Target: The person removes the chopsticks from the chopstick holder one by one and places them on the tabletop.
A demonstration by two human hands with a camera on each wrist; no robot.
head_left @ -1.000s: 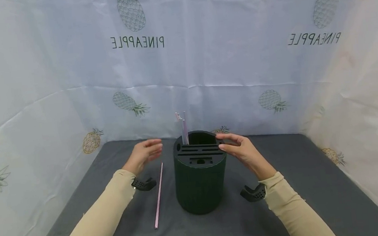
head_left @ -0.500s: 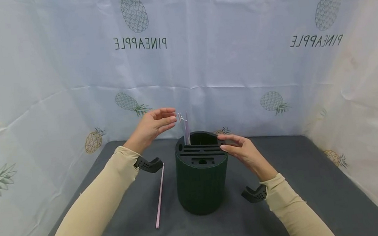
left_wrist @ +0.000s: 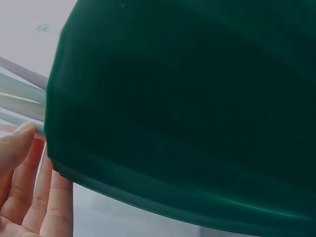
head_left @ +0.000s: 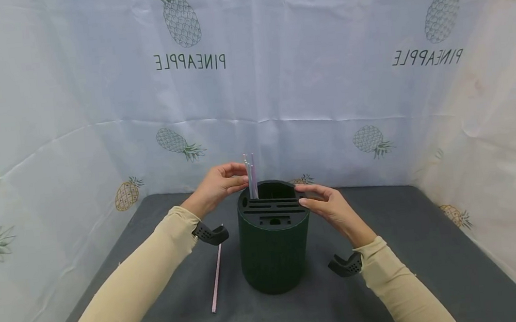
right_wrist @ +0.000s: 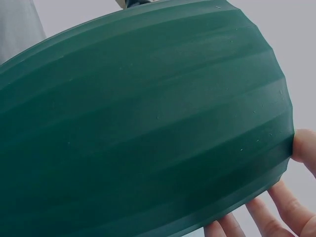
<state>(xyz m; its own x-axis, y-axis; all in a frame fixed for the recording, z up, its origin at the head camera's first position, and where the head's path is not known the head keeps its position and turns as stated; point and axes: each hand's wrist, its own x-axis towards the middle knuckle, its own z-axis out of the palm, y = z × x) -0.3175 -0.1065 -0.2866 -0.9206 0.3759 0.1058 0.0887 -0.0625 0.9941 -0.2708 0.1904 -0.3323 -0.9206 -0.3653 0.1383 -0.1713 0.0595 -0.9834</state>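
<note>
Head view. Left hand [head_left: 220, 185] at the slim, pale, glossy sticks [head_left: 251, 182] standing in a dark green, ribbed cylindrical holder [head_left: 274, 258]; its grip is narrow, fingertips at the sticks. Right hand [head_left: 330, 208] on the holder's right upper edge, thumb and forefinger slightly parted. One holder, upright on the dark grey table [head_left: 175, 319]. At least three sticks show in it, close together, exact number unclear. One loose pink stick [head_left: 217, 279] lies left of it, partly covered by a black wrist-worn piece [head_left: 211, 234]; there are two such pieces, one per wrist.

Left wrist view. Thumb tip against the lowest stick, just beside the rim, fingers behind; cannot tell whether they pinch it. At least four sticks here, in pale tints.

Right wrist view. Thumb touches the holder's rim, four fingers along its side, spread; grip fairly wide.
</note>
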